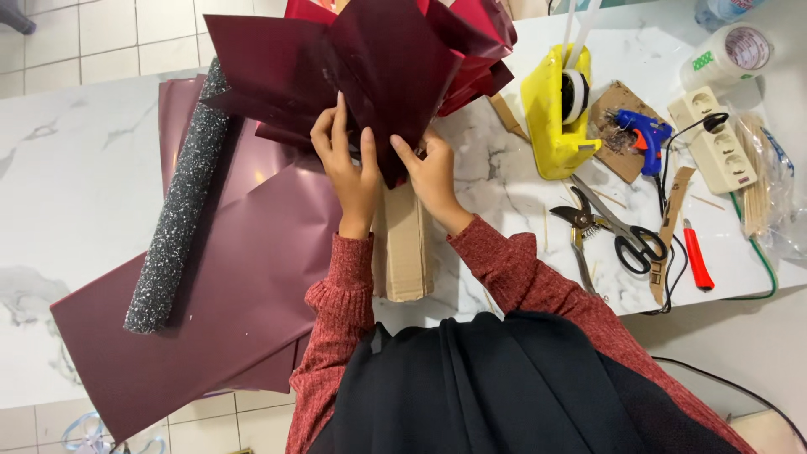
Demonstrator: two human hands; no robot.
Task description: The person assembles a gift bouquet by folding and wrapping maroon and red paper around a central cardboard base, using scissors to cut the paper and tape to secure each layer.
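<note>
Both grips are closed on the gathered base of a bundle of dark red wrapping sheets (370, 59): the left hand (346, 164) lies flat against the sheets with its fingers pressed together along the folds, and the right hand (430, 172) pinches the lower point of the bundle between thumb and fingers. The bundle fans out above the hands, over the far part of the white marble worktop (67, 160). Just below the hands stands a cardboard piece (403, 244), partly hidden between the wrists. To the left lie flat maroon paper sheets (218, 311) with a roll of black glitter material (181, 202) resting on them. To the right, well apart from the hands, are a yellow tape dispenser (555, 118), a blue glue gun (643, 134), pruning shears (580, 227), black-handled scissors (630, 240), a red cutter (698, 261) and a white power strip (714, 139).
</note>
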